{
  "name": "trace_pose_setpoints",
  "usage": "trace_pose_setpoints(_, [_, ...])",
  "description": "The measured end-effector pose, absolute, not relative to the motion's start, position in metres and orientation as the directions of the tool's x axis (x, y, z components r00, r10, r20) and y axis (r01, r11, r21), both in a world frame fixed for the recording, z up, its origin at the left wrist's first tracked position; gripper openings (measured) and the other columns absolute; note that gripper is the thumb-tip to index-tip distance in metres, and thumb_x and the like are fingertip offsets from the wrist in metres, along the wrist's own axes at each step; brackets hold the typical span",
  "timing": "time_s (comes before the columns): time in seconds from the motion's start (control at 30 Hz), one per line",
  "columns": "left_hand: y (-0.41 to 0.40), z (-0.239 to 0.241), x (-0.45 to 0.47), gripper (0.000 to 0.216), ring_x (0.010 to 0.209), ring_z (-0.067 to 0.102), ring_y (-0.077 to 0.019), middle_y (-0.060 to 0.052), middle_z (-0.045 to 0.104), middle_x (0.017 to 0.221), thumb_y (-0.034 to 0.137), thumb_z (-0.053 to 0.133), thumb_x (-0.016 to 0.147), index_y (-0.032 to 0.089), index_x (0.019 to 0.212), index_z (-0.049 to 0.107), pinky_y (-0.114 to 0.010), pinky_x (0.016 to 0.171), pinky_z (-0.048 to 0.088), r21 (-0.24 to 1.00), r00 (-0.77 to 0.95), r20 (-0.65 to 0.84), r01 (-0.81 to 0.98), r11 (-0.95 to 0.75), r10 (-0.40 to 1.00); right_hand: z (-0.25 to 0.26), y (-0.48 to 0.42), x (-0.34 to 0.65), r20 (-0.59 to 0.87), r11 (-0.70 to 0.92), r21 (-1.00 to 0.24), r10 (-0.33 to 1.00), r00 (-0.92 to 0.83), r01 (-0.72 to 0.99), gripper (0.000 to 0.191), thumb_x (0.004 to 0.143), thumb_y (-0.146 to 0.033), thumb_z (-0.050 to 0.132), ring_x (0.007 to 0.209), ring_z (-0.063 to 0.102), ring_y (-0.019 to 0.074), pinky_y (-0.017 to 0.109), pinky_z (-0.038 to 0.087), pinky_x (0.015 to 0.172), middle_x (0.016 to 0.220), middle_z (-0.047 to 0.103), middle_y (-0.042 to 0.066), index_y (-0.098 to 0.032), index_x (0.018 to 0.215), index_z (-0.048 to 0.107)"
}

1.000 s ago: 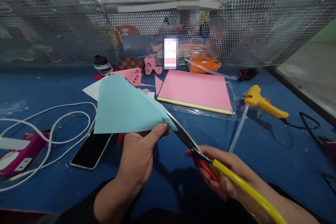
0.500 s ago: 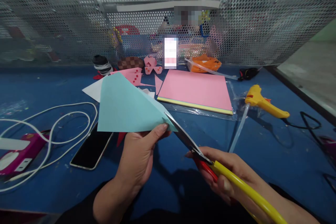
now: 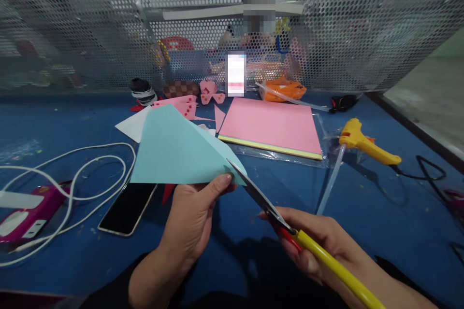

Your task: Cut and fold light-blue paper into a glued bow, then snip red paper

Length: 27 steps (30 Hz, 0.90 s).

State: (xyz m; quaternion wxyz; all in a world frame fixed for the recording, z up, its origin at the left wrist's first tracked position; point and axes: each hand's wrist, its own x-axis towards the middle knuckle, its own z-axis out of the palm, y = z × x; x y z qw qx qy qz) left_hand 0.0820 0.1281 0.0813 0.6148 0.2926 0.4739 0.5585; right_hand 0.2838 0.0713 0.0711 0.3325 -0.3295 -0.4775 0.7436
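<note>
My left hand pinches the lower right corner of a folded light-blue paper triangle, thumb on top, holding it above the blue table. My right hand grips scissors with red and yellow handles. Their blades reach up and left to the paper's corner, right beside my left thumb.
A pink paper stack on a plastic sleeve lies behind. A yellow glue gun with a glue stick sits to the right. A phone, white cables and a magenta device lie on the left. Pink paper scraps rest near the perforated metal screen.
The blue paper and both hands have sunk slightly in the view. The scissors stay at the paper's corner.
</note>
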Motion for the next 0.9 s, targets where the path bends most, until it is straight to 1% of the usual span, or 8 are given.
trace_pose_setpoints(0.17, [0.1282, 0.0813, 0.082, 0.017, 0.078, 0.066, -0.017, -0.004, 0.074, 0.084, 0.02, 0.084, 0.068, 0.017, 0.083, 0.077, -0.029, 0.071, 0.056, 0.885, -0.064, -0.254, -0.418, 0.205, 0.965, 0.0689, 0.0701, 0.2845, -0.182, -0.299, -0.945, 0.817, -0.547, -0.131, 0.043, 0.084, -0.057, 0.068, 0.055, 0.028, 0.0071, 0.02, 0.025, 0.047, 0.068, 0.039, -0.005, -0.025, 0.112, 0.066])
trace_pose_setpoints(0.3, [0.1271, 0.0814, 0.0813, 0.018, 0.077, 0.066, -0.0161, -0.004, 0.074, 0.082, 0.019, 0.085, 0.067, 0.017, 0.083, 0.077, -0.027, 0.07, 0.057, 0.878, -0.07, -0.266, -0.429, 0.212, 0.961, 0.0673, 0.0691, 0.2829, -0.156, -0.277, -0.949, 0.828, -0.539, -0.151, 0.036, 0.085, -0.055, 0.067, 0.054, 0.024, 0.0063, 0.019, 0.02, 0.043, 0.069, 0.037, -0.006, -0.024, 0.104, 0.066])
trace_pose_setpoints(0.43, [0.1268, 0.0813, 0.0812, 0.016, 0.077, 0.066, -0.0152, -0.003, 0.073, 0.081, 0.02, 0.086, 0.067, 0.016, 0.079, 0.076, -0.026, 0.07, 0.057, 0.869, -0.055, -0.274, -0.443, 0.223, 0.96, 0.0674, 0.0695, 0.2814, -0.15, -0.28, -0.947, 0.821, -0.55, -0.158, 0.036, 0.087, -0.055, 0.065, 0.051, 0.022, 0.0055, 0.019, 0.016, 0.04, 0.068, 0.035, -0.006, -0.024, 0.103, 0.064])
trace_pose_setpoints(0.6, [0.1263, 0.084, 0.0818, 0.016, 0.076, 0.066, -0.015, -0.004, 0.073, 0.08, 0.019, 0.086, 0.065, 0.014, 0.077, 0.076, -0.025, 0.069, 0.057, 0.861, -0.054, -0.289, -0.45, 0.235, 0.956, 0.07, 0.0721, 0.2821, -0.123, -0.222, -0.969, 0.813, -0.569, -0.109, 0.027, 0.088, -0.046, 0.067, 0.055, 0.025, 0.0067, 0.02, 0.023, 0.046, 0.069, 0.034, -0.007, -0.023, 0.1, 0.063])
trace_pose_setpoints(0.7, [0.1264, 0.086, 0.0813, 0.018, 0.077, 0.067, -0.0159, -0.004, 0.075, 0.081, 0.02, 0.087, 0.064, 0.016, 0.078, 0.076, -0.026, 0.067, 0.059, 0.854, -0.062, -0.279, -0.473, 0.218, 0.958, 0.0712, 0.0731, 0.2811, -0.081, -0.166, -0.981, 0.83, -0.552, -0.105, 0.024, 0.088, -0.044, 0.068, 0.058, 0.029, 0.0077, 0.02, 0.027, 0.049, 0.071, 0.036, -0.007, -0.024, 0.099, 0.064])
trace_pose_setpoints(0.8, [0.1278, 0.087, 0.0806, 0.021, 0.076, 0.068, -0.0159, -0.002, 0.075, 0.085, 0.023, 0.087, 0.064, 0.019, 0.081, 0.077, -0.025, 0.061, 0.059, 0.832, -0.121, -0.265, -0.53, 0.163, 0.957, 0.0709, 0.0726, 0.2802, -0.085, -0.167, -0.98, 0.839, -0.538, -0.106, 0.022, 0.088, -0.042, 0.069, 0.057, 0.029, 0.0074, 0.019, 0.029, 0.05, 0.071, 0.036, -0.007, -0.025, 0.102, 0.065])
trace_pose_setpoints(0.9, [0.1293, 0.0867, 0.0802, 0.027, 0.075, 0.068, -0.0145, 0.0, 0.075, 0.085, 0.023, 0.087, 0.064, 0.021, 0.09, 0.077, -0.023, 0.058, 0.058, 0.839, -0.198, -0.259, -0.531, 0.119, 0.945, 0.0675, 0.0688, 0.2819, -0.119, -0.201, -0.975, 0.834, -0.538, -0.096, 0.021, 0.086, -0.039, 0.072, 0.057, 0.03, 0.0071, 0.018, 0.031, 0.05, 0.07, 0.035, -0.007, -0.026, 0.101, 0.066])
